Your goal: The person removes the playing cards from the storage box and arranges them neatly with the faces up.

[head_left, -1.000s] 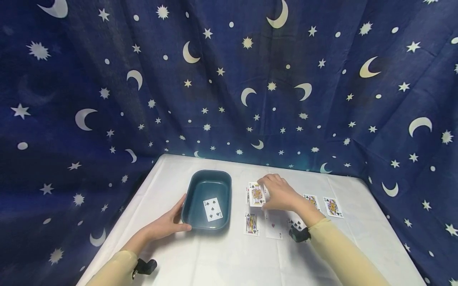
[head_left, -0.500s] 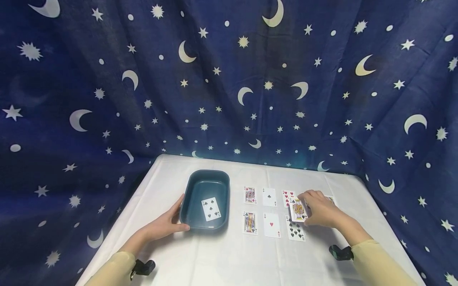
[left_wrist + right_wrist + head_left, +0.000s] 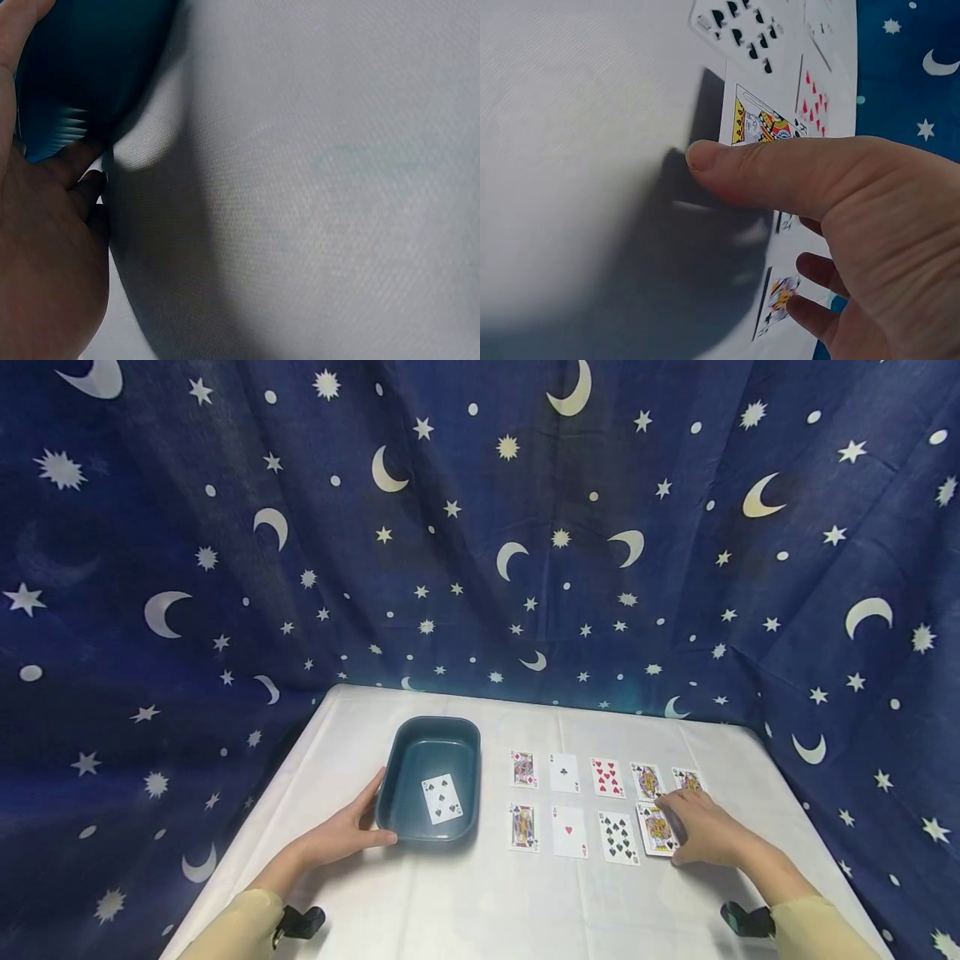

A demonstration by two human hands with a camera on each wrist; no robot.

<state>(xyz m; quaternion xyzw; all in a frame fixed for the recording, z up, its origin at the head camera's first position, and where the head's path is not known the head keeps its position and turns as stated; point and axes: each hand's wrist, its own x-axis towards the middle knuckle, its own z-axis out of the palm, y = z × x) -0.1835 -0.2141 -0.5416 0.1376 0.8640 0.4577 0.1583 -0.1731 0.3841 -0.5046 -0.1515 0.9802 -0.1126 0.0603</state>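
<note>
- The right hand covers part of the face-up king playing card.
- The dark teal plastic tub is blurred and cropped in the left wrist view.

Bare white table lies open at six o'clock, while the blue tub at nine and card rows at three crowd the middle.

Pale yellow long sleeves, small black device clipped at each wrist, bare hands
</note>
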